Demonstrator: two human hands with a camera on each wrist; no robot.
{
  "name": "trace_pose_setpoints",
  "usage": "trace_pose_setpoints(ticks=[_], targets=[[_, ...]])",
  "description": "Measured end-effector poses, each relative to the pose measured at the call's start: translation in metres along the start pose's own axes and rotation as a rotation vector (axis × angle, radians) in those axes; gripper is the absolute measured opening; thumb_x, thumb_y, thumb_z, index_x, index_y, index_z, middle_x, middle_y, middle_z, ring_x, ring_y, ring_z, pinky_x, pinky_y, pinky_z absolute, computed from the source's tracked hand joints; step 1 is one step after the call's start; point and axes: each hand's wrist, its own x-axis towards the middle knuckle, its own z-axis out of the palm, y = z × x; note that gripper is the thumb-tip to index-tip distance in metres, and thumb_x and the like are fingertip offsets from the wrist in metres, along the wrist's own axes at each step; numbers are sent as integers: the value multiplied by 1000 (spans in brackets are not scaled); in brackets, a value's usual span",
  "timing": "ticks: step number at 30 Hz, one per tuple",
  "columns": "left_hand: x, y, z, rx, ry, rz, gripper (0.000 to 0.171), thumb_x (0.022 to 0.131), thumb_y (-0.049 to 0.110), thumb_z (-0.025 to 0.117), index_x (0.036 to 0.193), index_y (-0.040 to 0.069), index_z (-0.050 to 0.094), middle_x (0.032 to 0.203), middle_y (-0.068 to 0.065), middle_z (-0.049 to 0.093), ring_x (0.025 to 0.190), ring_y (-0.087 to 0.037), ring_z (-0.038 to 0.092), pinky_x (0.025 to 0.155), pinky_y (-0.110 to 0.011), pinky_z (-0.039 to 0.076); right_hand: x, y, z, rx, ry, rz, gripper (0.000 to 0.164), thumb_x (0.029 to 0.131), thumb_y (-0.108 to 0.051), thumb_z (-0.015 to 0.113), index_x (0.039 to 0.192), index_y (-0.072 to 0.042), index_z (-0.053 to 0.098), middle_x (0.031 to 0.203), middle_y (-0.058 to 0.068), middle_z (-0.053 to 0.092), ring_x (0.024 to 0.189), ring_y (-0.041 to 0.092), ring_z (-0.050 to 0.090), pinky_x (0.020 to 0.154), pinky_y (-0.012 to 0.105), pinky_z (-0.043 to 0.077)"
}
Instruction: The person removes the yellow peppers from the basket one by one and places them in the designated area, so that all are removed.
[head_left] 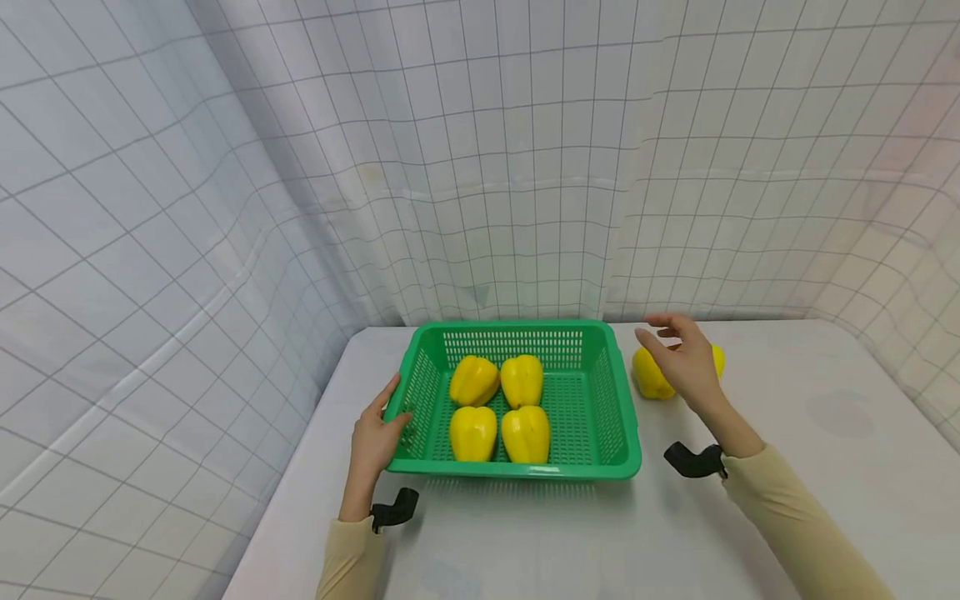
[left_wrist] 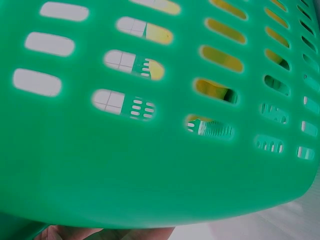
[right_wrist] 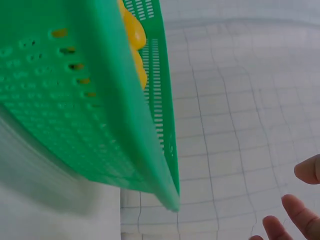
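A green plastic basket [head_left: 510,471] with slotted walls stands on the table, and several yellow bell peppers [head_left: 474,433] sit in its left and middle part. My left hand [head_left: 373,437] grips the basket's left rim, thumb over the edge and fingers outside; in the left wrist view the basket wall [left_wrist: 150,170] hides most of that hand. To the right of the basket, my right hand [head_left: 688,367] hovers with thumb and fingers apart, holding nothing. Behind and below it, yellow pepper surfaces [head_left: 649,379] show on both sides; the hand hides whether they are one pepper or two.
The white table [head_left: 517,550] extends in front and to the right. A grid-patterned white curtain [head_left: 517,167] hangs close behind the basket and along both sides. Each wrist carries a black mount [head_left: 693,460].
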Motion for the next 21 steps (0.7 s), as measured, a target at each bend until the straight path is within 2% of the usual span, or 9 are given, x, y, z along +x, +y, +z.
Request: trace_pose_setpoints(ticks=[5,11,17,21], targets=[[1,0,0,2,3,1,63,88,11,62,147,21,40,95,-23,67,62,-23,59,53,-34,45,-2,-21,13,-3,-173,-32,39,93,-31,61,117,0,59,119,16,56,104,31,51,85,42,41],[1,0,0,9,4,6,63,88,11,62,146,20,40,104,-25,64,62,-23,58,53,-34,44,-5,-33,29,-39,-367,-40,37,92,-33,63,115,-5,60,116,13,58,99,27,55,78,41,47],[0,1,0,5,2,-2,63,89,11,62,147,21,40,94,-21,67,61,-22,59,53,-34,45,-4,-37,45,-57,-555,-20,41,91,-34,64,120,-5,58,117,13,58,102,29,55,79,41,48],[0,1,0,1,1,-7,63,89,11,62,147,21,40,90,-20,67,61,-21,59,53,-33,45,-3,-40,55,-105,-695,-36,47,89,-38,65,122,-5,57,119,14,58,104,30,55,80,40,48]])
